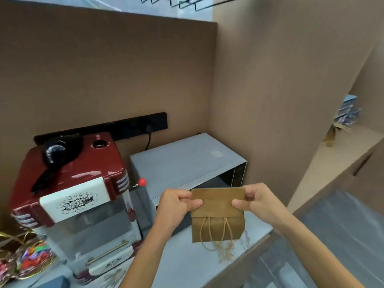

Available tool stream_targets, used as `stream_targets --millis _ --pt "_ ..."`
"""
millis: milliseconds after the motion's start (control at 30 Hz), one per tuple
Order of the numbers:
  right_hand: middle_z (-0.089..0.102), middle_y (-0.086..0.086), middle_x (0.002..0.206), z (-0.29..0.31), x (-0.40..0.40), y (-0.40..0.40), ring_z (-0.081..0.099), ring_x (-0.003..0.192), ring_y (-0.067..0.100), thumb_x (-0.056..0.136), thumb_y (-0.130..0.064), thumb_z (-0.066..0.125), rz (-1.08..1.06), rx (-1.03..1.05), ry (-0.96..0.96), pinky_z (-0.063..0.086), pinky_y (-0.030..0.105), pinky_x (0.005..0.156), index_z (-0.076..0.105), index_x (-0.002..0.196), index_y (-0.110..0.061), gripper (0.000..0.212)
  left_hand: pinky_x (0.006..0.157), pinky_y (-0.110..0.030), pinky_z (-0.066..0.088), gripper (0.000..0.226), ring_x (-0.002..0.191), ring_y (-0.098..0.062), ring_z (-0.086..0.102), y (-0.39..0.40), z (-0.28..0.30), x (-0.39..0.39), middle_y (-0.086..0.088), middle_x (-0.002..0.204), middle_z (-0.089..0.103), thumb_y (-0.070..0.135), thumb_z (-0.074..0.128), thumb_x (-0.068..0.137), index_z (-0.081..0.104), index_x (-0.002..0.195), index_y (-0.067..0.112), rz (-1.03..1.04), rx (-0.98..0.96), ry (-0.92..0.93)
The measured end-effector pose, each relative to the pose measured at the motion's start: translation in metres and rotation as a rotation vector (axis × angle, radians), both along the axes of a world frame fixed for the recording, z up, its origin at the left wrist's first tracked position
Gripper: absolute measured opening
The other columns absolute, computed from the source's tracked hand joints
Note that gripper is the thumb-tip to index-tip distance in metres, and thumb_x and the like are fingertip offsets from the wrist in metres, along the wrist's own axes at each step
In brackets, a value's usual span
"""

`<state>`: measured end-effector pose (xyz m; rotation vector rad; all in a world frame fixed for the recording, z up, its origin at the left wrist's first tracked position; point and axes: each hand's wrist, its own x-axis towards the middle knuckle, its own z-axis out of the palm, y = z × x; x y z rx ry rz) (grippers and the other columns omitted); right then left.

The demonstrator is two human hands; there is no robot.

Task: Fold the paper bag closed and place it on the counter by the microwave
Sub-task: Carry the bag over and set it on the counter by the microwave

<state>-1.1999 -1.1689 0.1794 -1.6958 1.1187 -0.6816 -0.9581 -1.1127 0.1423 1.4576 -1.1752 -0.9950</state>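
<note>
A small brown paper bag is held up in the air in front of the grey microwave, above the pale counter. Its top is folded down over the front as a flap, and its string handles hang out below the fold. My left hand pinches the flap's left edge, thumb on the front. My right hand pinches the flap's right edge the same way. The microwave's dark door faces me, partly hidden behind the bag and hands.
A red and white popcorn machine stands left of the microwave. A bowl of wrapped sweets sits at the far left. Brown cardboard walls enclose the back and right. A black power strip runs along the back wall. The counter's edge drops off at right.
</note>
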Motion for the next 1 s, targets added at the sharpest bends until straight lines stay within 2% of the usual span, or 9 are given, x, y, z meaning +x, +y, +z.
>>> stream_targets --millis 167,233,300,367,533,700,833,900,1000 --pt "0.077 -0.016 0.067 -0.060 0.003 -0.040 0.073 0.066 0.000 0.087 -0.008 0.075 0.048 0.045 0.188 0.053 0.011 0.061 0.075 0.072 -0.023 0.021 0.055 -0.023 0.028 0.056 0.050 -0.016 0.029 -0.029 -0.060 -0.001 0.003 0.047 0.033 0.013 0.087 0.075 0.039 0.047 0.010 0.039 0.124 -0.139" --pt "0.078 -0.009 0.069 -0.082 0.003 -0.053 0.073 0.068 0.005 0.085 -0.009 0.077 0.042 0.041 0.278 0.057 0.019 0.063 0.074 0.070 -0.021 0.019 0.048 -0.011 0.035 0.049 0.038 0.000 0.039 -0.034 -0.082 -0.007 0.015 0.037 0.044 0.010 0.087 0.075 0.054 0.041 0.021 0.019 0.194 -0.188" --pt "0.079 0.009 0.080 -0.104 0.005 -0.065 0.073 0.075 0.016 0.084 -0.012 0.078 0.069 0.036 0.364 0.058 0.033 0.071 0.073 0.075 -0.009 0.011 0.062 -0.018 0.055 0.024 0.052 0.005 0.063 -0.037 -0.101 -0.014 0.016 0.054 0.070 0.009 0.087 0.076 0.075 0.059 0.022 0.031 0.247 -0.199" --pt "0.077 0.015 0.085 -0.123 0.007 -0.076 0.071 0.079 0.022 0.084 -0.015 0.078 0.098 0.039 0.434 0.057 0.036 0.074 0.071 0.077 -0.005 0.014 0.077 -0.029 0.058 0.009 0.064 -0.009 0.065 -0.039 -0.117 -0.019 0.006 0.069 0.073 0.012 0.085 0.077 0.078 0.078 0.007 0.058 0.295 -0.204" --pt "0.075 0.009 0.082 -0.165 0.016 -0.103 0.063 0.070 0.013 0.084 -0.020 0.078 0.196 0.035 0.525 0.051 0.025 0.067 0.068 0.075 -0.010 0.017 0.073 -0.017 0.056 0.015 0.071 0.001 0.076 -0.044 -0.151 -0.032 0.018 0.066 0.076 0.004 0.082 0.080 0.081 0.078 0.019 0.177 0.343 -0.166" --pt "0.073 0.005 0.079 -0.193 0.020 -0.127 0.067 0.076 0.017 0.084 -0.024 0.078 0.293 0.018 0.588 0.049 0.022 0.065 0.067 0.073 -0.015 0.018 0.081 -0.026 0.058 0.006 0.084 -0.014 0.076 -0.051 -0.173 -0.047 -0.004 0.086 0.081 0.005 0.078 0.085 0.081 0.088 0.009 0.288 0.376 -0.207" --pt "0.061 -0.008 0.077 -0.207 0.016 -0.148 0.057 0.074 0.007 0.084 -0.026 0.078 0.427 -0.016 0.679 0.036 0.008 0.060 0.061 0.072 -0.030 0.021 0.066 -0.006 0.043 0.017 0.066 0.008 0.065 -0.053 -0.186 -0.062 0.007 0.075 0.072 0.001 0.070 0.089 0.080 0.085 0.014 0.283 0.437 -0.335" --pt "0.059 -0.009 0.077 -0.213 0.014 -0.156 0.056 0.073 0.004 0.085 -0.028 0.076 0.480 -0.044 0.708 0.037 0.009 0.059 0.061 0.073 -0.031 0.019 0.065 -0.007 0.042 0.017 0.072 0.000 0.066 -0.053 -0.188 -0.067 0.005 0.076 0.072 0.004 0.067 0.091 0.079 0.086 0.015 0.298 0.471 -0.414" --pt "0.057 -0.007 0.084 -0.212 0.017 -0.163 0.056 0.078 0.008 0.088 -0.035 0.070 0.563 -0.133 0.742 0.040 0.016 0.064 0.063 0.079 -0.032 0.011 0.082 -0.028 0.051 0.017 0.093 -0.023 0.066 -0.059 -0.184 -0.067 -0.007 0.091 0.076 0.009 0.061 0.090 0.076 0.091 0.016 0.234 0.519 -0.544"
